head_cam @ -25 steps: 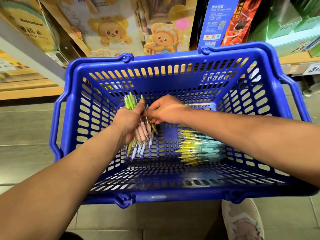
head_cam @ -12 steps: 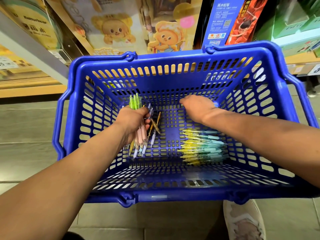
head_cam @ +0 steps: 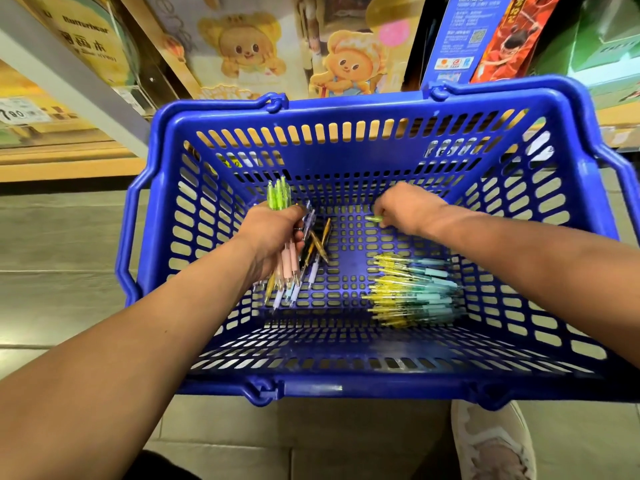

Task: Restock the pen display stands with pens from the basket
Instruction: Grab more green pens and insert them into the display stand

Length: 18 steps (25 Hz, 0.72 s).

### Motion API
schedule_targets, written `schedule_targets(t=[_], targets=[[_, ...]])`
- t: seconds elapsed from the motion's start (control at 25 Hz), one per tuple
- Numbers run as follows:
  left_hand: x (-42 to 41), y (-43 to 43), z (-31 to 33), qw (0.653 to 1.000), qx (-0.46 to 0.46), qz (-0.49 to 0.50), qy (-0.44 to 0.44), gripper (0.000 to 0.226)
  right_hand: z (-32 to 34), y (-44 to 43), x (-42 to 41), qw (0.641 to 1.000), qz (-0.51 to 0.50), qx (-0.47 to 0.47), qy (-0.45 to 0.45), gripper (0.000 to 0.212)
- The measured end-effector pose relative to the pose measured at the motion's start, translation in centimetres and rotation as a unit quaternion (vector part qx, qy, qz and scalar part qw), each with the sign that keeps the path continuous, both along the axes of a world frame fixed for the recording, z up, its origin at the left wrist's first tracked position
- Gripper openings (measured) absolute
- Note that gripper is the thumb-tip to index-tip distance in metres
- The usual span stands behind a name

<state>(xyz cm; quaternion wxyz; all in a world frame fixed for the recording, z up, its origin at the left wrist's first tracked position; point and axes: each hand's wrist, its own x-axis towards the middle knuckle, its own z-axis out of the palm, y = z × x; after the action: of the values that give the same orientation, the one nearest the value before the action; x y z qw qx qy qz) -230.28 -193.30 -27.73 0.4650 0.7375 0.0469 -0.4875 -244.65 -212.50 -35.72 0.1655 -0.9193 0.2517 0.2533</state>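
A blue plastic basket (head_cam: 346,388) sits on the floor in front of me. My left hand (head_cam: 273,233) grips a bundle of pens (head_cam: 289,268) inside it, green ends up, pink and white barrels down. My right hand (head_cam: 407,209) is at the basket's far right floor and pinches a single green pen (head_cam: 374,219). A pile of yellow and teal pens (head_cam: 412,289) lies on the basket floor at the right. A few gold and dark pens (head_cam: 320,245) lean beside the bundle.
Shelves with cartoon bear packaging (head_cam: 346,64) and a blue box (head_cam: 457,39) rise behind the basket. A price tag (head_cam: 17,112) hangs on the left shelf edge. My shoe (head_cam: 491,441) is at the bottom right on the grey tiled floor.
My right hand left the bundle in my left hand, moved right to the basket's far side and took hold of a green pen there. The left hand kept its bundle.
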Motion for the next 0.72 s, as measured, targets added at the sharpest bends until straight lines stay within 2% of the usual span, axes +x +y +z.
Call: schedule_targets(t=[0.04,0.12,0.2,0.28,0.4,0.48,0.6,0.72], targets=[[-0.2,-0.4,0.1,1.0,-0.001,-0.002,0.004,0.02,0.5,-0.1,0.3,0.996,-0.048,0.064,-0.035,0.005],[-0.7,-1.4,0.4,1.0,-0.005,-0.001,0.013,0.014,1.9,-0.1,0.8,0.966,-0.138,0.188,-0.108,0.006],[-1.1,-2.3,0.9,0.999,-0.017,0.004,0.028,0.019,3.2,0.1,1.1,0.919,-0.217,0.292,-0.154,0.01],[-1.8,-2.7,1.4,0.999,-0.027,-0.015,0.039,0.014,4.6,0.4,0.8,0.869,-0.283,0.368,-0.17,0.014],[-3.4,-2.2,3.0,0.997,-0.038,0.014,0.058,0.012,8.5,0.8,-0.1,0.811,-0.343,0.447,-0.156,0.018],[-5.1,-1.5,5.7,0.991,-0.055,0.037,0.115,0.017,12.2,1.6,-1.6,0.775,-0.372,0.486,-0.158,0.012],[-7.8,0.5,12.3,0.974,-0.102,0.051,0.196,0.018,19.4,3.9,-4.0,0.71,-0.429,0.53,-0.178,0.007],[-10.4,3.4,20.9,0.963,-0.122,0.048,0.234,0.017,28.5,6.7,-6.0,0.679,-0.468,0.536,-0.179,0.016]])
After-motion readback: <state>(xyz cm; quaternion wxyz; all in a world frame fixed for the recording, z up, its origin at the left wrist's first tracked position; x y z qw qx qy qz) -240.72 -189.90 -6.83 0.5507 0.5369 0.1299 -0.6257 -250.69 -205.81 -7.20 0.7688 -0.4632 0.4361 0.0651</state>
